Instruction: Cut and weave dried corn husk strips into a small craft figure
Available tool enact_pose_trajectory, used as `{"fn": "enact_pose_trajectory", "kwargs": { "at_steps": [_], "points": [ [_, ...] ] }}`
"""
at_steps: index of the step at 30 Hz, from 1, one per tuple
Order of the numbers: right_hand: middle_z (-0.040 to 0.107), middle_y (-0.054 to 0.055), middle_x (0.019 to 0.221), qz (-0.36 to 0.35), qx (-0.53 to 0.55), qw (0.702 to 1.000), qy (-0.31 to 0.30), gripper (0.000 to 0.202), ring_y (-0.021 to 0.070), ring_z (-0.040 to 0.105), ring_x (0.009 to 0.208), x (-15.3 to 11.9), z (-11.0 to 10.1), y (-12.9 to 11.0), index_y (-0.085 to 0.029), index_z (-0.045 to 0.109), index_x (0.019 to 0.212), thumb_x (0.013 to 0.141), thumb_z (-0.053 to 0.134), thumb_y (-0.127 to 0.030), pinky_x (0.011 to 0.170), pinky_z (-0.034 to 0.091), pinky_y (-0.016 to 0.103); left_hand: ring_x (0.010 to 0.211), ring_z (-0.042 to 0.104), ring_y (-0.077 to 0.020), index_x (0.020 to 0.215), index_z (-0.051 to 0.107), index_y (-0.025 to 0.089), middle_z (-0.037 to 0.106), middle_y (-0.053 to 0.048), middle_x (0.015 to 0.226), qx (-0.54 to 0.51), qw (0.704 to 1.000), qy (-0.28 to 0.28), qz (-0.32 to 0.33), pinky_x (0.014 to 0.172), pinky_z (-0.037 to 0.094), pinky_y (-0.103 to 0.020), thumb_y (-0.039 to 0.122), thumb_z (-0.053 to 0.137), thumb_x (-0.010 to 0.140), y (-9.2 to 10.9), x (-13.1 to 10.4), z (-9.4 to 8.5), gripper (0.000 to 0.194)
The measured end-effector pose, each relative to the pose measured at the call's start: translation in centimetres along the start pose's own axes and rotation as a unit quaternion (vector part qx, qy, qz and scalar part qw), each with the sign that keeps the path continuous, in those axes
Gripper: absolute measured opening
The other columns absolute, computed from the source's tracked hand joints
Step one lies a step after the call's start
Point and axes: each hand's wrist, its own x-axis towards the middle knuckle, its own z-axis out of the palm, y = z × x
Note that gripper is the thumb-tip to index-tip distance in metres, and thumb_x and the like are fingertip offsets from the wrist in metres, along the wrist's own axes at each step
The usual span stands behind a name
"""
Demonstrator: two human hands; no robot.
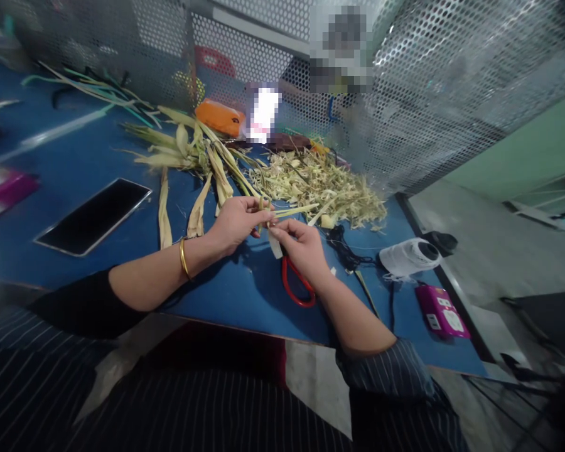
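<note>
— Held how? Both hands raised off the blue table (75, 169)?

— Yes. Left hand (238, 221) pinched shut on a leaf strip (292, 212), right hand (301, 246) closed on the same strip just beside it, fingertips nearly touching.

— Why so close together?

— Probably to keep the narrow strip taut between the pinches; hard to tell more, too small.

— And around the hands?

— Red scissors (295, 290) lying right under the right wrist, within easy reach. Heap of shreds (324, 188) just beyond the fingers. Long leaves (193, 154) beyond the left hand, phone (94, 216) well off to its left. White reel (409, 256) and pink box (441, 311) off to the right of the right hand.
</note>
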Motion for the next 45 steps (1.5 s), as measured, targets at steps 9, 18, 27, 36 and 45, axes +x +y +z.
{"fn": "enact_pose_trajectory", "kwargs": {
  "at_steps": [9, 18, 27, 36, 45],
  "points": [
    [0.07, -0.003, 0.074, 0.121, 0.35, 0.926, 0.071, 0.031, 0.0107, 0.063, 0.066, 0.9, 0.1, 0.6, -0.022, 0.066, 0.094, 0.066, 0.079, -0.029, 0.069, 0.051, 0.025, 0.061, 0.06, -0.0098, 0.077, 0.07, 0.013, 0.069, -0.006, 0.077, -0.03, 0.997, -0.062, -0.042, 0.044, 0.041, -0.018, 0.033, 0.078, 0.072, -0.4, -0.1, -0.2, 0.023],
    [0.06, -0.005, 0.056, 0.094, 0.34, 0.929, 0.112, 0.023, 0.0104, 0.059, 0.056, 0.9, 0.4, 0.4, -0.02, 0.059, 0.071, 0.068, 0.079, -0.031, 0.06, 0.049, 0.025, 0.065, 0.061, -0.0095, 0.08, 0.075, 0.015, 0.072, -0.007, 0.083, -0.022, 0.992, -0.122, -0.039, 0.046, 0.044, -0.017, 0.033, 0.076, 0.073, -0.6, -0.3, -0.1, 0.02],
    [0.051, -0.008, 0.05, 0.119, 0.327, 0.918, 0.192, 0.026, 0.007, 0.046, 0.046, 0.6, 1.4, 0.6, -0.02, 0.055, 0.065, 0.064, 0.08, -0.027, 0.048, 0.041, 0.021, 0.053, 0.053, -0.0086, 0.076, 0.072, 0.013, 0.068, -0.004, 0.07, 0.076, 0.988, -0.13, 0.029, 0.047, 0.044, -0.02, 0.025, 0.069, 0.075, -0.8, -1.3, 0.8, 0.013],
    [0.07, 0.003, 0.081, -0.029, 0.136, 0.971, 0.197, 0.015, 0.0154, 0.066, 0.077, 0.5, 0.9, 1.1, -0.021, 0.071, 0.077, 0.084, 0.065, -0.033, 0.079, 0.053, 0.032, 0.055, 0.054, -0.007, 0.071, 0.07, 0.014, 0.067, -0.004, 0.069, -0.01, 0.998, -0.058, -0.034, 0.053, 0.042, -0.021, 0.023, 0.067, 0.077, -1.1, -0.3, 0.5, 0.011],
    [0.07, 0.001, 0.087, -0.139, 0.097, 0.969, 0.178, 0.015, 0.014, 0.065, 0.068, -0.3, -0.7, -1.1, -0.027, 0.068, 0.094, 0.093, 0.055, -0.033, 0.073, 0.053, 0.033, 0.064, 0.06, -0.0091, 0.069, 0.067, 0.015, 0.069, -0.005, 0.075, -0.059, 0.997, -0.044, -0.036, 0.068, 0.051, -0.025, 0.025, 0.076, 0.074, -0.6, -0.1, 0.1, 0.015]
  ]
}}
